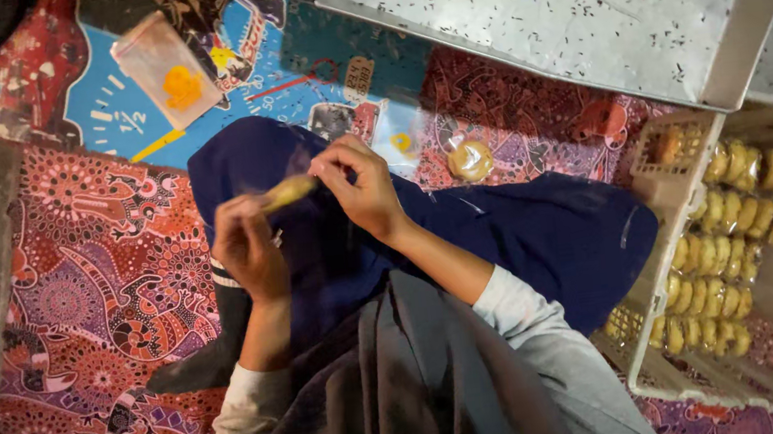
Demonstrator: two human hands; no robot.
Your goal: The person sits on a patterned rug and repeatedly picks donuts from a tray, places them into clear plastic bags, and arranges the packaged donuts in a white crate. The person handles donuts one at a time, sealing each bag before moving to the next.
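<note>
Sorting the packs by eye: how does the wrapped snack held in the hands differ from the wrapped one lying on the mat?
The held snack looks long and narrow, pinched between left hand and right hand; the mat snack looks round and lies untouched. Both look yellow and wrapped in clear plastic.

Hands: left hand [248, 249] and right hand [359, 186] meet over the lap, the wrapped snack [288, 192] between their fingertips.
Lap: a cloth [541, 229] spreads under both hands and runs right toward the basket.
Floor mat [99, 305]: under everything, showing left of the lap.
Behind hands: 1 plastic bag [162, 68] far left, 1 packed pastry [470, 159] just right of the right hand.
Right: basket [701, 390] with rows of packed pastries [715, 292] in it.
Far right, behind: metal tray [575, 6], beyond the basket.
</note>
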